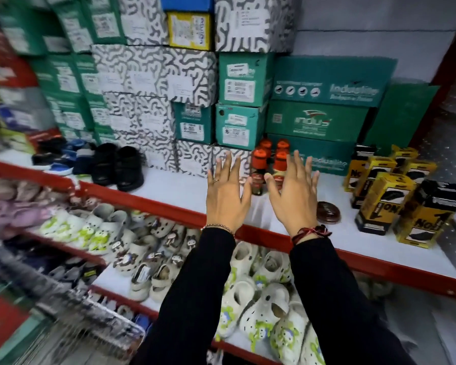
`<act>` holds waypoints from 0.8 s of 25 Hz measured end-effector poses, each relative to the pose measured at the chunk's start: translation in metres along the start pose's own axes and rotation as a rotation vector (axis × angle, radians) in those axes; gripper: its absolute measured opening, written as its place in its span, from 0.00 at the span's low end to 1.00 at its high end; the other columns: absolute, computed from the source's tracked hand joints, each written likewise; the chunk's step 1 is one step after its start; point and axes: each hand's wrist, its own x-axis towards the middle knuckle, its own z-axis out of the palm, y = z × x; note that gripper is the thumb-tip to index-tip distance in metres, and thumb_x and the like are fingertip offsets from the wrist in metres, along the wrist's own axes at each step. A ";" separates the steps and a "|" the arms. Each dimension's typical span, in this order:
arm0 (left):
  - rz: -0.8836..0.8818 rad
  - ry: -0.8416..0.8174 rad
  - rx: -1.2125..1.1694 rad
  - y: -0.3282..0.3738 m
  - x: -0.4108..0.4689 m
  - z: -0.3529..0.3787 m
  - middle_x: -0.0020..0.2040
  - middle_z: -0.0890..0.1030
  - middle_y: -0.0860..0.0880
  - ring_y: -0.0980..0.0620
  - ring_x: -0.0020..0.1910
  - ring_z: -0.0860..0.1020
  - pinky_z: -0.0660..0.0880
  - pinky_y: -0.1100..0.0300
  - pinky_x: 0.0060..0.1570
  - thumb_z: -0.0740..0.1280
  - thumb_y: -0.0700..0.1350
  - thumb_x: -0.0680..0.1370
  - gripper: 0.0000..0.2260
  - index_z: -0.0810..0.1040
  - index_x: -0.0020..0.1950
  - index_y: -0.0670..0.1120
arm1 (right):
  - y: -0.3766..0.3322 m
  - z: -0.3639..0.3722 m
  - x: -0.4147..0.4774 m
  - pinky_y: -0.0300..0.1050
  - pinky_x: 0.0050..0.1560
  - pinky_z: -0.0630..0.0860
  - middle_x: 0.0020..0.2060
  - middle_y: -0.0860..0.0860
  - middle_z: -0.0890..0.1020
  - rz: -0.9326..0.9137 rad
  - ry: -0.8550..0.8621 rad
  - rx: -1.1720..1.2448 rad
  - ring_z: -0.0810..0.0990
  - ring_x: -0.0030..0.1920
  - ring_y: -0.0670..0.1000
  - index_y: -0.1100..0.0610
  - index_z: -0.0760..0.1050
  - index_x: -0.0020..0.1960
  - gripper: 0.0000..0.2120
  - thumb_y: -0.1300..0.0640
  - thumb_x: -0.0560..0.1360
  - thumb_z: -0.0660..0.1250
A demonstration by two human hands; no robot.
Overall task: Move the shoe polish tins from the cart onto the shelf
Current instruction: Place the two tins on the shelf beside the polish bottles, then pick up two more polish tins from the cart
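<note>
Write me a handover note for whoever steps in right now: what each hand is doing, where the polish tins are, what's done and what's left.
Left hand: open, fingers spread, empty, raised over the front of the white shelf.
Right hand: open and empty, in front of the red-capped bottles.
Tins: one round brown polish tin lies flat on the shelf just right of the right hand, left of the yellow-and-black boxes.
Cart: only a blurred wire edge shows at lower left; its contents cannot be seen.
Done: at least that one tin is shelved.
Left: check the cart for remaining tins and bring them up beside the first.
</note>
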 end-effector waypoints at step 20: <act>-0.983 -0.003 0.291 -0.308 -0.274 -0.105 0.83 0.53 0.47 0.48 0.83 0.50 0.49 0.49 0.81 0.52 0.57 0.83 0.30 0.54 0.82 0.44 | -0.241 0.257 -0.228 0.54 0.82 0.49 0.82 0.55 0.56 -0.645 -0.907 0.163 0.51 0.83 0.57 0.60 0.54 0.81 0.35 0.43 0.81 0.59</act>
